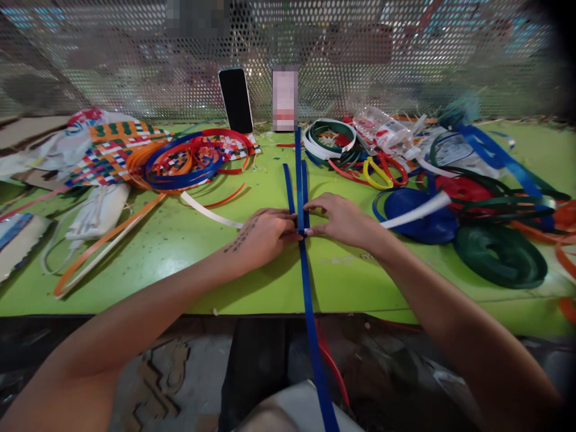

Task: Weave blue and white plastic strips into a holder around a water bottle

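Observation:
Three long blue plastic strips (300, 180) lie side by side down the middle of the green table (180, 240), running from the back toward me and over the front edge. My left hand (263, 234) rests on the table at their left, its fingers pinched on the strips. From the right, my right hand (342, 219) pinches the same strips at the same spot. A white strip (418, 209) passes under the hands, crossing the blue ones.
Coils of blue, orange and red strip (180, 159) and woven mats (112, 150) lie at the left. Blue (418, 219) and green rolls (501, 255), yellow-handled scissors (382, 171) and a plastic bottle (382, 129) sit at the right. A phone (235, 99) leans on the mesh screen.

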{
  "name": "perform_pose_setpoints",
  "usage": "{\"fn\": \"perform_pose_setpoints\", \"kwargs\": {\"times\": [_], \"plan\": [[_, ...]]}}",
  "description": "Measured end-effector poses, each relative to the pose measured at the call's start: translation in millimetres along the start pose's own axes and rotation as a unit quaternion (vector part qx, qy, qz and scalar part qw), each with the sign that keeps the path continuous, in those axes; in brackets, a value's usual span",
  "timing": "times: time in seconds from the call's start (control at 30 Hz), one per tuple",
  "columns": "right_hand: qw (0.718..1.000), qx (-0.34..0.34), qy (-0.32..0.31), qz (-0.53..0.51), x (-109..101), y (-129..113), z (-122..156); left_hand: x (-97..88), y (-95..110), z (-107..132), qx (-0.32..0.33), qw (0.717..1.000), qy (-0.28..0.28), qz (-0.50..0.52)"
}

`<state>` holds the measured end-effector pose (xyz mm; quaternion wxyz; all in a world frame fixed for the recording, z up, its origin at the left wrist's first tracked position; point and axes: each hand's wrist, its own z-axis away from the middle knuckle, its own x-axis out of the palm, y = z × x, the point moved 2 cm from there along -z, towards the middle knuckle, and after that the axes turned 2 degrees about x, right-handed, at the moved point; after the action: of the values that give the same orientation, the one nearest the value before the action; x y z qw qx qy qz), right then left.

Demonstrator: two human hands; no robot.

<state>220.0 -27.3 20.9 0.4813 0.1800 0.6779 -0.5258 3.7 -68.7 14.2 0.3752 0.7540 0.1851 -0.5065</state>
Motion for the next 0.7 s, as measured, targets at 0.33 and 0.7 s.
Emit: {"fn": "perform_pose_setpoints", "kwargs": {"times": [0.33,0.7], "plan": [[0.995,-0.051,0.073,0.035,0,-10,10,2.7,-4,0,-0.001,0.999,0.033,-0.025],[0.996,-0.048,0.016,0.079,-1,-13,11,3.3,-4,1,0.004,0.999,0.043,-0.029]]}}
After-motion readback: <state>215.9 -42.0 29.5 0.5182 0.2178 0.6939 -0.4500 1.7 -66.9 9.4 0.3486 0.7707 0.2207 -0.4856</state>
